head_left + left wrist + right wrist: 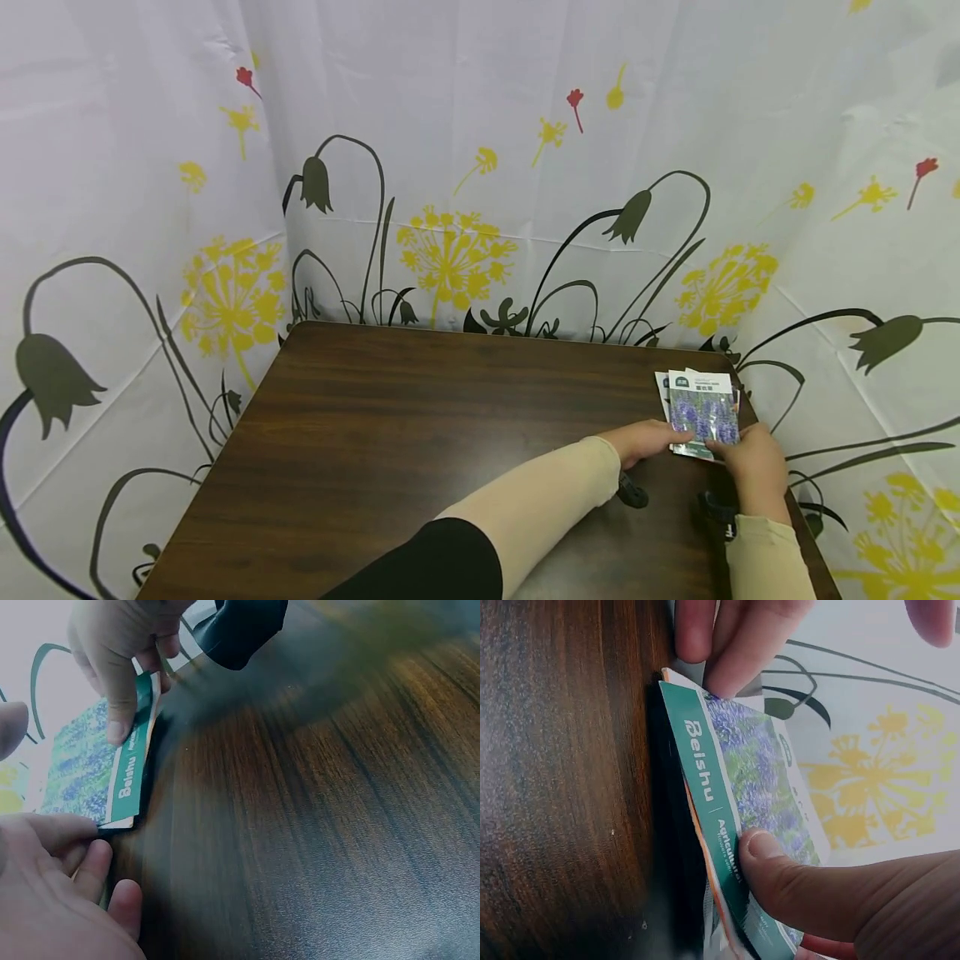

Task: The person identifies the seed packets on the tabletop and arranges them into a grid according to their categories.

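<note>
A small stack of seed packets (702, 408) lies at the right side of the table, the top one printed with purple flowers and a green "Beishu" band. My right hand (756, 471) grips the stack at its near right part. Its thumb (769, 851) presses on the top packet, while its fingers are partly hidden at the side. My left hand (645, 440) is at the opposite side, with fingertips (724, 679) touching the packets' edge. The left thumb stands apart from the packet in the right wrist view. Edges of other packets show beneath the top one.
The dark brown wooden table (420, 417) extends to the left of the hands. A white curtain (480, 108) with printed flowers hangs behind and along both sides. Dark straps (633, 492) sit at the wrists. The table's right edge is close to the right hand.
</note>
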Tool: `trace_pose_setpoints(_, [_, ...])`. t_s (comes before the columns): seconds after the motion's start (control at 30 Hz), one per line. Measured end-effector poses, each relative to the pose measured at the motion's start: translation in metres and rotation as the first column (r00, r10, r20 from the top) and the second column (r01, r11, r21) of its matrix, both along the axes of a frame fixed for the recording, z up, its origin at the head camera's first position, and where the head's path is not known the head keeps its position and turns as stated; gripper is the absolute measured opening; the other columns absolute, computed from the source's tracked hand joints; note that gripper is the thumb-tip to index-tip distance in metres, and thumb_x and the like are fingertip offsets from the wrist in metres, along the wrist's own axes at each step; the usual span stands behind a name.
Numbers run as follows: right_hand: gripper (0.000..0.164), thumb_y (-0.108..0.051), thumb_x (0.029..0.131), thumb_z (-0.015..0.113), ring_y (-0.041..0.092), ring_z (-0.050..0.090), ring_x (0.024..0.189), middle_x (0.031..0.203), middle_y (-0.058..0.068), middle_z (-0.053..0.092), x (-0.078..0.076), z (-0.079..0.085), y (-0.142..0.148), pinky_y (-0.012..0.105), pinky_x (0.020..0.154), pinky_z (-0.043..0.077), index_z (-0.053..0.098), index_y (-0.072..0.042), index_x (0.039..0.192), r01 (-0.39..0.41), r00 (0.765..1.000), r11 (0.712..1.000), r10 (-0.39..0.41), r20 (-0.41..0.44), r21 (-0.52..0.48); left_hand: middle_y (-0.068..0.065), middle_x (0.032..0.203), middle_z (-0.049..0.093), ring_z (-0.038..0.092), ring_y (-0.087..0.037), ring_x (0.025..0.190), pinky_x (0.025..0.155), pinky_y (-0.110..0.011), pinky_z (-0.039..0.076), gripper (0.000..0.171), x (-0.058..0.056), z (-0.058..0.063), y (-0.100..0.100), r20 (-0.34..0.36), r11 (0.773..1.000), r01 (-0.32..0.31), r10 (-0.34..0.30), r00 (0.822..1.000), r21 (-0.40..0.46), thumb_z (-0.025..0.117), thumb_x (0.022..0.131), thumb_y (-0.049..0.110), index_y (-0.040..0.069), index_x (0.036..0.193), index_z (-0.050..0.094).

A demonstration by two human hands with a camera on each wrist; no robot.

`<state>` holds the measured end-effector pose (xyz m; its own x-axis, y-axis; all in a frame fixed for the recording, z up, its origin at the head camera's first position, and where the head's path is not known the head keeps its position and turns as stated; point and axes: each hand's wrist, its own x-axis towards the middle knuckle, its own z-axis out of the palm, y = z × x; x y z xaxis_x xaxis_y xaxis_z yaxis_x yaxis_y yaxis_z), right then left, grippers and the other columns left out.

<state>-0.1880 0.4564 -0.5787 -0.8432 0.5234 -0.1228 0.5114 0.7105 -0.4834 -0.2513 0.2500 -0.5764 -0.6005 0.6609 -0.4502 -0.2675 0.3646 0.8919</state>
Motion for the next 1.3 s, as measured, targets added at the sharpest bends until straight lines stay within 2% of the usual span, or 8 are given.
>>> trace_pose_setpoints(0.3, [0.060,-0.030,0.088,0.089,0.056,0.062,0.094,0.105,0.041,0.061,0.003,0.000,-0.008,0.061,0.065,0.050,0.054,0.014,0.109,0.019,0.997,0.998,-0.014,-0.079,0.061,-0.011,0.164,0.056,0.054,-0.038,0.151,0.126,-0.053,0.044,0.058,0.003,-0.002,0.000,0.083,0.995,-0.034,0.027,0.996,0.094,0.060,0.111,0.044,0.010,0.158,0.058])
trace_pose_setpoints(0.43, [0.053,-0.024,0.092,0.084,0.055,0.066,0.090,0.106,0.041,0.065,0.002,0.003,-0.010,0.060,0.066,0.050,0.050,0.010,0.115,0.006,0.994,1.000,-0.004,-0.111,0.017,-0.008,0.167,0.052,0.049,-0.034,0.156,0.129,-0.053,0.041,0.058,0.003,-0.001,0.000,0.042,0.996,-0.035,0.032,0.999,0.077,0.060,0.111,0.043,0.014,0.160,0.055])
trace_pose_setpoints(0.6, [0.060,-0.014,0.096,0.076,0.063,0.062,0.108,0.128,0.046,0.057,-0.006,0.012,-0.020,0.069,0.082,0.050,0.043,0.014,0.138,-0.044,0.987,0.999,0.039,-0.156,-0.030,-0.005,0.169,0.050,0.046,-0.029,0.158,0.129,-0.053,0.040,0.053,0.005,0.002,-0.001,-0.028,0.995,-0.059,0.061,0.998,0.087,0.061,0.111,0.038,0.020,0.161,0.054])
trace_pose_setpoints(0.83, [0.073,-0.013,0.103,0.068,0.068,0.057,0.125,0.149,0.048,0.050,-0.013,0.017,-0.031,0.073,0.089,0.051,0.033,-0.003,0.165,-0.158,0.983,0.987,0.155,-0.100,-0.021,-0.002,0.173,0.046,0.014,-0.036,0.171,0.136,-0.055,0.027,0.041,0.013,0.011,-0.005,-0.155,0.987,-0.152,0.158,0.975,0.049,0.067,0.109,0.033,0.019,0.147,0.067])
trace_pose_setpoints(0.97, [0.071,-0.012,0.101,0.069,0.069,0.053,0.133,0.154,0.045,0.048,-0.013,0.018,-0.038,0.077,0.098,0.048,0.037,-0.006,0.165,-0.220,0.970,0.975,0.219,-0.107,0.004,-0.014,0.168,0.048,0.027,-0.040,0.165,0.129,-0.054,0.039,0.036,0.010,0.006,-0.005,-0.171,0.962,-0.266,0.272,0.947,0.054,0.073,0.104,0.025,0.013,0.138,0.070])
trace_pose_setpoints(1.1, [0.073,-0.013,0.100,0.068,0.069,0.050,0.137,0.157,0.044,0.045,-0.015,0.016,-0.046,0.078,0.105,0.045,0.037,-0.003,0.165,-0.274,0.958,0.962,0.272,-0.095,-0.006,-0.020,0.151,0.051,0.053,-0.037,0.140,0.113,-0.053,0.050,0.040,0.000,-0.005,-0.006,-0.225,0.938,-0.345,0.332,0.916,-0.019,0.082,0.098,0.025,0.019,0.136,0.070])
trace_pose_setpoints(1.2, [0.072,-0.011,0.098,0.070,0.068,0.050,0.138,0.155,0.045,0.047,-0.018,0.010,-0.053,0.077,0.107,0.046,0.039,0.002,0.162,-0.308,0.946,0.951,0.305,-0.106,-0.013,-0.015,0.140,0.059,0.060,-0.035,0.125,0.109,-0.055,0.048,0.047,-0.009,-0.017,-0.005,-0.342,0.920,-0.363,0.297,0.892,-0.148,0.085,0.095,0.035,0.030,0.139,0.070])
trace_pose_setpoints(1.3, [0.071,-0.006,0.094,0.074,0.067,0.052,0.135,0.149,0.048,0.051,-0.021,0.004,-0.060,0.076,0.108,0.046,0.044,0.008,0.157,-0.331,0.936,0.944,0.328,-0.127,0.000,-0.009,0.140,0.064,0.061,-0.034,0.125,0.106,-0.056,0.043,0.057,-0.014,-0.025,-0.007,-0.443,0.890,-0.342,0.187,0.877,-0.302,0.084,0.093,0.048,0.041,0.146,0.065])
